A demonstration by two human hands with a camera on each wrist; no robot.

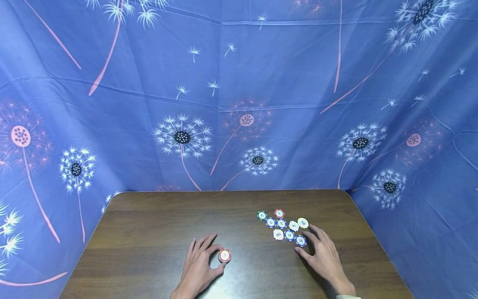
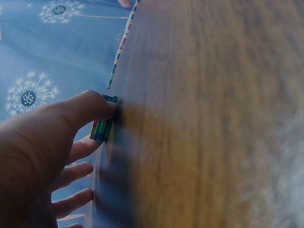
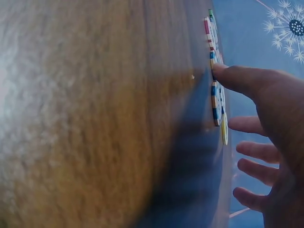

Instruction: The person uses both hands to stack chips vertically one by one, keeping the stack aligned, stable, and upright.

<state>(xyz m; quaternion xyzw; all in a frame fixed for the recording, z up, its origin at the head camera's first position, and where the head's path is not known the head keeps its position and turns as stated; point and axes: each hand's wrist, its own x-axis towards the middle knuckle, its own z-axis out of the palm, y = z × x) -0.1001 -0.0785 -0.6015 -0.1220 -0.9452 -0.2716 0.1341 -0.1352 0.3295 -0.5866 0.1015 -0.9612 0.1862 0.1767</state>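
Observation:
My left hand pinches a small stack of poker chips between thumb and index finger, low over the tabletop. The top chip is red and white, and the left wrist view shows green and blue edges in the stack. The other left fingers are spread. At the right, my right hand has its fingers apart beside a group of loose chips. Its thumb tip is close to a blue 10 chip, and its index fingertip is near a yellow 50 chip.
Several more chips lie flat in a loose cluster: a green one, a red one, a white one and other blue and white ones. The brown wooden table ends at a blue dandelion-print cloth behind and at the sides.

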